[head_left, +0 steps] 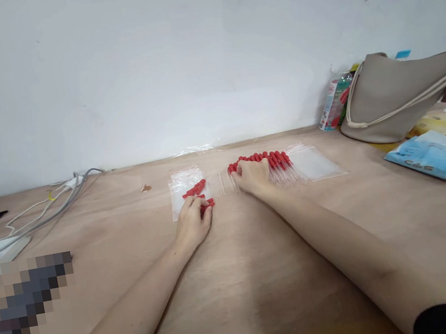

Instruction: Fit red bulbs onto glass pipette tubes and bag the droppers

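Note:
My left hand rests on the wooden table with its fingers curled round a few red-capped clear droppers that lie on a small clear plastic bag. My right hand lies palm down, fingers bent, on a larger row of red-capped droppers, apparently pinching some at its left end. Clear plastic bags lie just right of that row.
A beige handbag lies at the right rear by colourful packets. A blue-and-white packet lies at the right. White and grey cables with a power strip sit at the left. A white wall stands behind.

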The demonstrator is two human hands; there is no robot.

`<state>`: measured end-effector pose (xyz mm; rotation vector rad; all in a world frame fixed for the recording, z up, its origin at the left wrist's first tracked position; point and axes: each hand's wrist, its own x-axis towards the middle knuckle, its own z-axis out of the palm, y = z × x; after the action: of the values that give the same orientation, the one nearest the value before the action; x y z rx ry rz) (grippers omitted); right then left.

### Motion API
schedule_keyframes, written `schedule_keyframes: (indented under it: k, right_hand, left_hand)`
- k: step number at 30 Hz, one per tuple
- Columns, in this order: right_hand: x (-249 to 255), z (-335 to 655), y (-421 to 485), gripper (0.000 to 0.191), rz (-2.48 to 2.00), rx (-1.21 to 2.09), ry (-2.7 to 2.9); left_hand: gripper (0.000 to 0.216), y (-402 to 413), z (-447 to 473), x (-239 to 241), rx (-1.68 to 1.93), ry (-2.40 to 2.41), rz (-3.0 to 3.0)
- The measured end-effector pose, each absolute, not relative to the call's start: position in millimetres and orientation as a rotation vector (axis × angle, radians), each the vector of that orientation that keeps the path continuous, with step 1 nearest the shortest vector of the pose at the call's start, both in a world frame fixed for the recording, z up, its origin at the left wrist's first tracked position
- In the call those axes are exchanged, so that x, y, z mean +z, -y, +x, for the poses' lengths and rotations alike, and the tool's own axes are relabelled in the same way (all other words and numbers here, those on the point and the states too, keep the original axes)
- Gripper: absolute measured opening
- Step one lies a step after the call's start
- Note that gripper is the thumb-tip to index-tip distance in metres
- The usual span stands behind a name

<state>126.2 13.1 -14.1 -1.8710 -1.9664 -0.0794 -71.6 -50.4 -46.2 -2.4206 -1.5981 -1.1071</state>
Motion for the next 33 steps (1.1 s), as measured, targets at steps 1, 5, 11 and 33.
schedule_keyframes:
  k: [1,5,11,33]
  right_hand:
    - [-15,121,-11,0.028,-1.834,-0.094,2.026]
    - [-18,104,-7,0.022,-1.833,-0.132,2.088]
    - [-19,93,-14,0.021,-1.961,-0.041,2.046]
    - [-49,191,90,0.026,-0.908,0.099,2.1]
  left_hand:
    - [0.004,51,-71,-46,-1.102,1.587,-2.415]
    - [0.004,53,-69,-42,-1.112,1.544,-2.39]
    - [0.012,54,-67,-43,-1.122,1.457,-2.412]
    - [0.014,80,-43,-41,-1.228,1.388,-2.776]
